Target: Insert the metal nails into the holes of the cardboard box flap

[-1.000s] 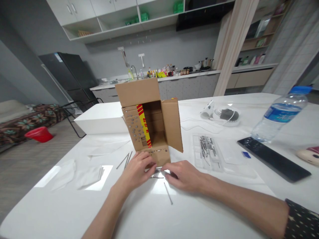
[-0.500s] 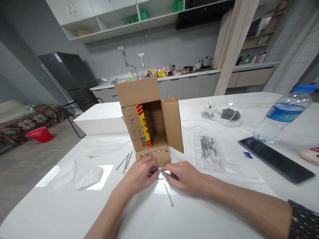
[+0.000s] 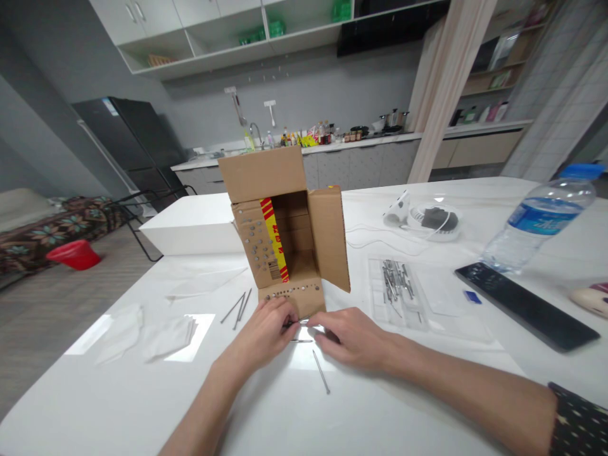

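Both hands point(image 3: 308, 332) pinch thin steel nails point(image 3: 298, 324) (corrugated box point(image 3: 285, 234) behind).

I note a glossy white surface point(image 3: 118, 405). On it stand an open cardboard box point(image 3: 285, 228) and a white box point(image 3: 192, 225); loose nails point(image 3: 321, 371), folded tissues point(image 3: 166, 335), a clear tray of nails point(image 3: 396, 282), a water bottle point(image 3: 536, 221) and a dark remote point(image 3: 525, 307) lie there.

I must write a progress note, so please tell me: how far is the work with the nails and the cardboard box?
Done: many nail heads dot the open brown cardboard box, on its left panel and front flap. In hand: the left hand and right hand pinch thin metal nails at the flap. Left: loose nails on the white table, one nail nearer, more in the clear plastic tray.
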Motion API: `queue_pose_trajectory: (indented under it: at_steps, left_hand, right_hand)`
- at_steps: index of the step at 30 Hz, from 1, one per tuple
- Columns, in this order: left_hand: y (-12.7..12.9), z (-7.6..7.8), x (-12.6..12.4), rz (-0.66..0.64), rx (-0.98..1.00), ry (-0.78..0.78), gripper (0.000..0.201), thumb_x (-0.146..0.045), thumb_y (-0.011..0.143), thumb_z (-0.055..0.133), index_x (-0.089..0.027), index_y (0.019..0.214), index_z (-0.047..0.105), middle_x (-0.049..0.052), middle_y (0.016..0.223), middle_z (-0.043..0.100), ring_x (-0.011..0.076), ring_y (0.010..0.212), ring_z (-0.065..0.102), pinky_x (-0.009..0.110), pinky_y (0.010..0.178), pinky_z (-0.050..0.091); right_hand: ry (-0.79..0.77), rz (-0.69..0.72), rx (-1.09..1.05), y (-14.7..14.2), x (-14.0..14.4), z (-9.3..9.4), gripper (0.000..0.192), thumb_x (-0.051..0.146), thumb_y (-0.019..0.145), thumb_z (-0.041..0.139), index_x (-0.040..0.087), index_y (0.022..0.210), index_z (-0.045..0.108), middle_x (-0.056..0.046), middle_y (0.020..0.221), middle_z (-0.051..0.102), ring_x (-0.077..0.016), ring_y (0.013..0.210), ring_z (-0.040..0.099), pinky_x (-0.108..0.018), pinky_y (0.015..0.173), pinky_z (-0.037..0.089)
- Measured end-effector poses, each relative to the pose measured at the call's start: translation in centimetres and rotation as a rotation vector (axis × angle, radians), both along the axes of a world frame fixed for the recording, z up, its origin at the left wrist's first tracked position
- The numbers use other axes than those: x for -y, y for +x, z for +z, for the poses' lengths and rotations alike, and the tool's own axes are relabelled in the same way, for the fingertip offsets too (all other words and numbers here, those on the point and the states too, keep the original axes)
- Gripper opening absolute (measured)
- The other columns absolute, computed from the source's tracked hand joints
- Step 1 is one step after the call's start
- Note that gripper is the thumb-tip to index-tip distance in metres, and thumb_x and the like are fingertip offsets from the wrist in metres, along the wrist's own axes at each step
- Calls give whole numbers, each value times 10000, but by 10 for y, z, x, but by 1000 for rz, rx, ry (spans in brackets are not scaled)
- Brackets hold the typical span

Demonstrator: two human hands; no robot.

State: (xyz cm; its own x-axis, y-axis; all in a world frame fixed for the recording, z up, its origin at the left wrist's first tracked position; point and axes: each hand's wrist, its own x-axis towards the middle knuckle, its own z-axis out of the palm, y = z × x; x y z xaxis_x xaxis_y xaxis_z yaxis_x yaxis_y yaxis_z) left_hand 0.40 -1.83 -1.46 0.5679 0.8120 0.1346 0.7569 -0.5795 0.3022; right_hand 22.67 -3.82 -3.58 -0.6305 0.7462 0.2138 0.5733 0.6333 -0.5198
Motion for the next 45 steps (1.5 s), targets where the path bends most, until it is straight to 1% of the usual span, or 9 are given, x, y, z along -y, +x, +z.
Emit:
queue_pose_trajectory:
  at_steps: [5,9,14,19,23,28,40,45]
  left_hand:
    - [-2,3,1,-5,8,5,144,-183,905,522,-202,767,559,29,824,632,203,783,604,318,682,461]
    - [-2,2,0,15,57,48,159,-215,929,506,-203,777,551,34,821,630,209,791,613,324,683,472]
    - [-7,-1,-5,110,120,100,152,-263,940,504,-212,813,570,26,789,654,210,765,630,338,686,478]
    - [-15,0,-8,185,239,249,162,-289,966,466,-220,933,609,31,833,656,203,784,622,338,701,483]
    - [-19,1,-10,242,335,314,155,-282,961,478,-220,971,620,37,871,642,187,770,599,328,714,485]
    - [-21,0,-11,279,351,317,150,-288,939,506,-208,956,632,29,844,636,173,710,576,319,689,478]
    - [-24,4,-10,328,385,341,150,-283,926,519,-198,935,642,19,817,626,161,687,551,298,643,460]
    - [-28,1,-12,328,394,344,137,-260,920,525,-195,943,642,20,843,631,157,702,550,286,636,458]
  right_hand:
    - [6,7,2,0,-1,-1,231,223,955,482,222,1104,658,-14,858,728,-157,712,631,-258,649,376]
    - [-5,2,0,0,0,0,229,223,954,483,218,1105,655,-13,849,724,-157,700,623,-260,643,370]
    - [-1,-8,16,0,0,0,206,215,944,494,217,1068,659,-10,815,713,-156,689,617,-260,640,363]
    - [18,0,13,0,0,0,197,205,939,490,213,1035,662,-13,812,713,-151,675,609,-256,622,353]
    - [14,-3,3,0,0,-1,192,202,939,491,210,1029,661,-12,821,717,-149,672,605,-254,627,355]
    - [0,7,-5,0,-1,-2,197,198,937,490,205,1036,661,-15,851,723,-145,682,607,-252,640,370]
    - [4,3,-11,1,0,-2,205,183,922,496,204,1041,661,-11,840,713,-141,683,603,-253,634,364]
    - [9,12,-15,1,-1,-5,199,174,910,502,204,1032,657,-8,834,710,-141,685,598,-249,638,358]
